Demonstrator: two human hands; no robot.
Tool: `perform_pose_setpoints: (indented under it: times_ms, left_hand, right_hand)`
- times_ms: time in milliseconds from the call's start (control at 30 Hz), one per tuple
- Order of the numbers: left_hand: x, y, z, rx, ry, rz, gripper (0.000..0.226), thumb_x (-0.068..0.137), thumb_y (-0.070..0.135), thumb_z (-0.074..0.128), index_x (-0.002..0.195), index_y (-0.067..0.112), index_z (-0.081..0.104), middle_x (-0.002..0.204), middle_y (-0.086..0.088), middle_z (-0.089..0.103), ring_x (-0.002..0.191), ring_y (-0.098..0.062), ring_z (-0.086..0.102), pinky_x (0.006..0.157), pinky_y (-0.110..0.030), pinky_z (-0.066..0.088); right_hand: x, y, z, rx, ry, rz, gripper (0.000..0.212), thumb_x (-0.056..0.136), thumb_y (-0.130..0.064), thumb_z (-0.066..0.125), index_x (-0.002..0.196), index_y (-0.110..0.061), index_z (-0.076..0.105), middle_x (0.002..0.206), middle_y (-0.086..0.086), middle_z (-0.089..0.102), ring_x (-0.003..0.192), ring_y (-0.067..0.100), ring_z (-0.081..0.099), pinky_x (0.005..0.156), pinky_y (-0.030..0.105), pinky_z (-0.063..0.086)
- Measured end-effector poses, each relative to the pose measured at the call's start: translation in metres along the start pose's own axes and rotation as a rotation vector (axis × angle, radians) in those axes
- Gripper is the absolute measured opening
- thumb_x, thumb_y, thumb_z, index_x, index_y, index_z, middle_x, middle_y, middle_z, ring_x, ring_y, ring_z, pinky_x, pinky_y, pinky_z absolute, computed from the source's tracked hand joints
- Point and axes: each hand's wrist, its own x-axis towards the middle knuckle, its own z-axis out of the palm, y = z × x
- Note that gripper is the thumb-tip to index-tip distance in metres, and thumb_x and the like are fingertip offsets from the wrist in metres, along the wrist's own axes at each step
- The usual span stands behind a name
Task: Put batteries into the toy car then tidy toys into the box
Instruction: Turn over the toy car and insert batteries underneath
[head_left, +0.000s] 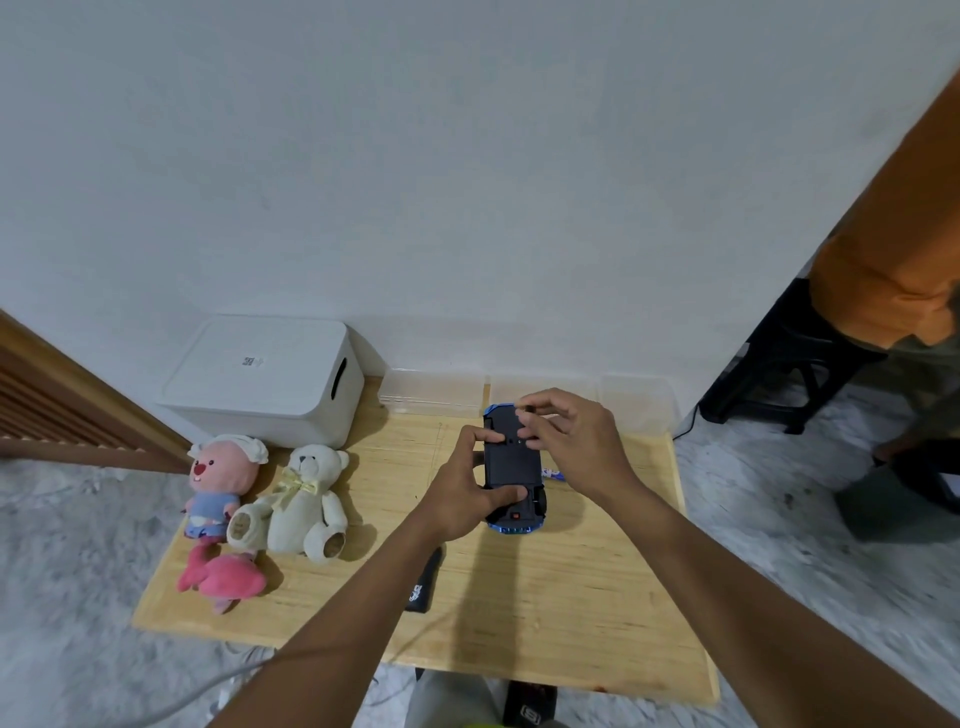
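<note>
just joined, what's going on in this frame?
A person's left hand grips the toy car, which is turned underside up at the wooden table. The right hand has its fingers curled at the car's far end; whether they pinch anything is too small to tell. The plush toys lie on the table's left side, not yet in the lidded white box behind them.

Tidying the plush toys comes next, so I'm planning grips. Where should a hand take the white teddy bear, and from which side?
The white teddy bear lies belly up, so its torso below the yellow bow is probably the best soft part to close round. Come from above on the toy car side, where the table is bare; the pink-faced doll crowds the other side.
</note>
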Motion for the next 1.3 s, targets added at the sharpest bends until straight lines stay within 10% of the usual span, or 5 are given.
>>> perform_pose_setpoints:
  times_ms: [733, 1300]
  left_hand:
    - [-0.002, 0.002, 0.004, 0.017, 0.029, 0.005, 0.064, 0.081, 0.017, 0.089, 0.124, 0.029, 0.044, 0.124, -0.007, 0.061, 0.119, -0.026, 0.062, 0.085, -0.052, 0.063]
    - [-0.006, 0.003, 0.009, 0.007, 0.012, 0.032, 0.062, 0.081, 0.015, 0.088, 0.123, 0.03, 0.045, 0.127, -0.002, 0.059, 0.121, -0.017, 0.06, 0.084, -0.05, 0.064]
  right_hand:
    - [0.001, -0.01, -0.007, -0.094, 0.005, 0.024, 0.011, 0.094, -0.023, 0.071, 0.097, -0.031, 0.078, 0.092, -0.011, 0.078, 0.082, 0.008, 0.076, 0.071, 0.053, 0.063]
    - [-0.004, -0.008, -0.01, -0.027, 0.045, 0.008, 0.01, 0.089, -0.021, 0.077, 0.091, -0.031, 0.076, 0.083, -0.007, 0.078, 0.077, 0.011, 0.076, 0.073, 0.03, 0.063]
